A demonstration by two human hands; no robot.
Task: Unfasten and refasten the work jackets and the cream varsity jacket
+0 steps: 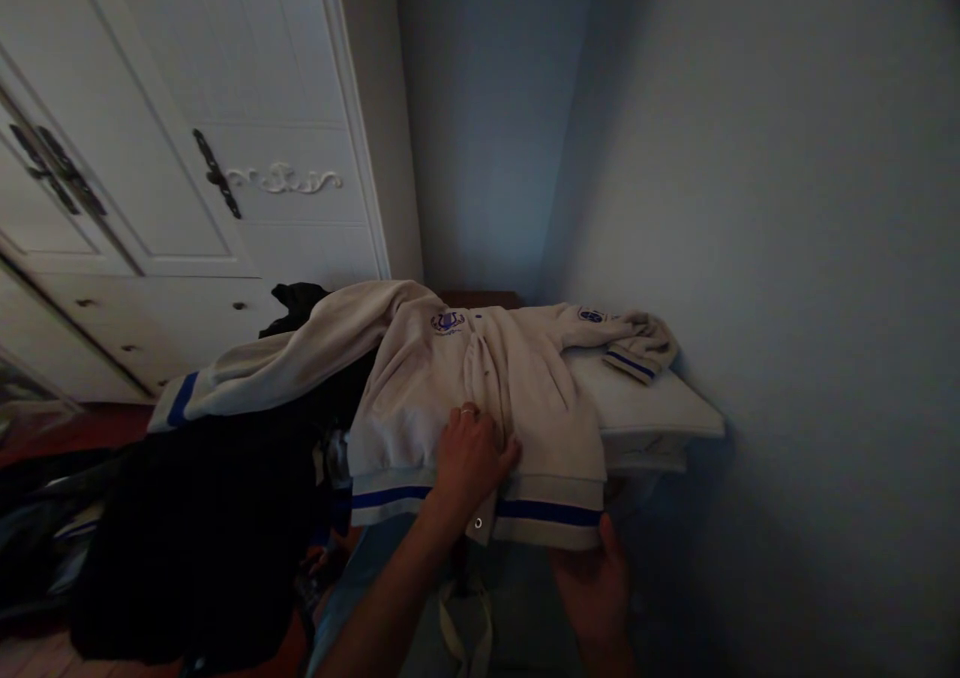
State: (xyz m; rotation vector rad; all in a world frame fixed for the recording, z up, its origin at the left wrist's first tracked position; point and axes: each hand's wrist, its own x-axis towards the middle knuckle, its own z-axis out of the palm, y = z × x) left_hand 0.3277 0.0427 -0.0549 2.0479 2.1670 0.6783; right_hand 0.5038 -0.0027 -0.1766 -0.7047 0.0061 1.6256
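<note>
A cream jacket (420,378) with blue hem and cuff stripes and a blue chest badge lies spread front-up over a white board (660,408). My left hand (471,453), a ring on one finger, rests palm-down on the jacket's front opening just above the hem, fingers bent and gathered against the cloth. My right hand (594,583) is below the hem's right end, thumb up on the striped edge, its fingers hidden beneath the cloth. One sleeve stretches left, the other is bunched at the far right.
A heap of dark clothes (202,518) lies to the left under the jacket's sleeve. A white wardrobe (187,138) with dark handles stands behind at the left. Grey walls meet in a corner behind the board, and the right wall (787,258) runs close alongside it.
</note>
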